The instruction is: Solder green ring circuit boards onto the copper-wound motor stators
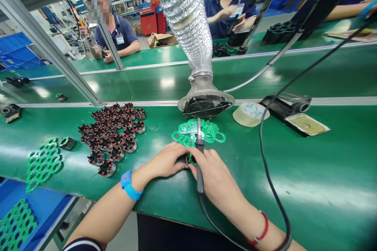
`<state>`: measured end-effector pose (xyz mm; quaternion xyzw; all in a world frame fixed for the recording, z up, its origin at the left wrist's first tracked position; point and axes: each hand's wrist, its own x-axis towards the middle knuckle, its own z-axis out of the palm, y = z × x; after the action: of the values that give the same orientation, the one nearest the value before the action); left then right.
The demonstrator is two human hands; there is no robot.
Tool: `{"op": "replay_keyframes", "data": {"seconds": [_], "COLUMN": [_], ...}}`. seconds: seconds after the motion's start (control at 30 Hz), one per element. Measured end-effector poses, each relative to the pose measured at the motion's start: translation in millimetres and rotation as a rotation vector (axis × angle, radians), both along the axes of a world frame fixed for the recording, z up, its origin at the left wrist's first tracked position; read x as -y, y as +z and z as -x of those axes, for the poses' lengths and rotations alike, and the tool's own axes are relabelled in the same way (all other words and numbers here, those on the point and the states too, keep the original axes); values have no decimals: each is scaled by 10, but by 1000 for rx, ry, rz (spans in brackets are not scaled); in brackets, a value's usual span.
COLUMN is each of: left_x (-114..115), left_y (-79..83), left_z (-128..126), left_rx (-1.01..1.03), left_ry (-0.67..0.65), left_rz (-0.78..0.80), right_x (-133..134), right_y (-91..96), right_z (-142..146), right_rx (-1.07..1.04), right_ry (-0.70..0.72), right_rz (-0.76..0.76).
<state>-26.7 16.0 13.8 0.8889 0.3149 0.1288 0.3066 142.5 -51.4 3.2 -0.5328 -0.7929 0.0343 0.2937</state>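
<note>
My right hand [216, 176] is closed around a soldering iron [200, 180], whose metal tip points away from me over a loose pile of green ring-shaped circuit boards [212, 130]. The fingers of both hands meet around a small motor stator [192, 159] with a green ring on top; most of it is hidden by the fingers. My left hand [167, 160] grips this stator from the left, with a blue strap at its wrist. Left of my hands stand several copper-wound stators [117, 139] in a cluster.
A fume extractor hood [206, 104] hangs low just beyond the ring boards. To the right are a tape roll [250, 114] and an iron stand [290, 104]; the iron's cable [266, 164] loops there. Green ring panels [44, 161] lie far left. Co-workers sit across the bench.
</note>
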Motion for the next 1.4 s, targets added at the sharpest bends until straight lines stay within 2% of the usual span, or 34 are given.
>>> {"op": "replay_keyframes", "data": {"seconds": [0.17, 0.3, 0.43, 0.57, 0.77, 0.93, 1.07, 1.2, 1.3, 1.4], "left_x": [60, 173, 274, 306, 262, 293, 301, 268, 245, 208], "left_y": [42, 73, 38, 53, 186, 120, 11, -82, -78, -1], "left_z": [10, -71, -211, -268, -187, -248, -281, -249, -217, -144], "left_rx": [103, 149, 105, 32, -6, 31, 19, 39, -13, -130], "left_ry": [18, 52, 111, 130, 30, 107, 151, 179, 156, 157], "left_rz": [80, 85, 43, -10, 70, 40, -23, 28, 23, -39], "right_x": [70, 167, 212, 199, 194, 215, 219, 154, 56, -38], "right_y": [-143, -262, -342, -381, -401, -418, -399, -286, -160, -79], "right_z": [-35, -96, -155, -142, -91, -105, -145, -237, -283, -262], "right_rx": [-144, -199, -281, -392, -586, -669, -658, -501, -319, -222], "right_ry": [-117, -86, -75, -136, -222, -205, -178, -147, 1, 160], "right_rz": [-17, 3, 61, 74, 145, 243, 289, 252, 208, 223]}}
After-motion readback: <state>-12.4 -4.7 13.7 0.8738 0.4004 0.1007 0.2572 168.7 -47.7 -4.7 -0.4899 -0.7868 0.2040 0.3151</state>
